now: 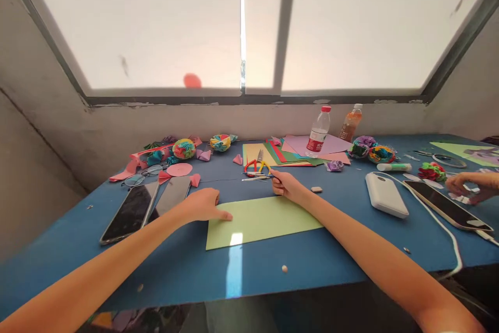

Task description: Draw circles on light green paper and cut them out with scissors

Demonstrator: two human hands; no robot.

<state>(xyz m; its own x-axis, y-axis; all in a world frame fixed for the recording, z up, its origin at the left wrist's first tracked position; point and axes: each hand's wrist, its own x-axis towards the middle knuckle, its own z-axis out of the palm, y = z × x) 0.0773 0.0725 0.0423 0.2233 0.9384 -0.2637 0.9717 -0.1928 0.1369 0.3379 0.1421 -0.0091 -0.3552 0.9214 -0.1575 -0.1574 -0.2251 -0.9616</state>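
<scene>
A light green sheet of paper lies flat on the blue table in front of me. My left hand is at its upper left corner, thumb on top and the other fingers curled at the edge. Just above the sheet's far edge, my right hand is closed around a thin dark pen, whose far end points left. Right beyond it lie scissors with red and yellow handles, beside some slim sticks or pens that I cannot tell apart.
Two phones and glasses lie left. Coloured paper, bottles and paper flowers stand along the back. A white power bank with a cable, a glue stick and another person's hand are right.
</scene>
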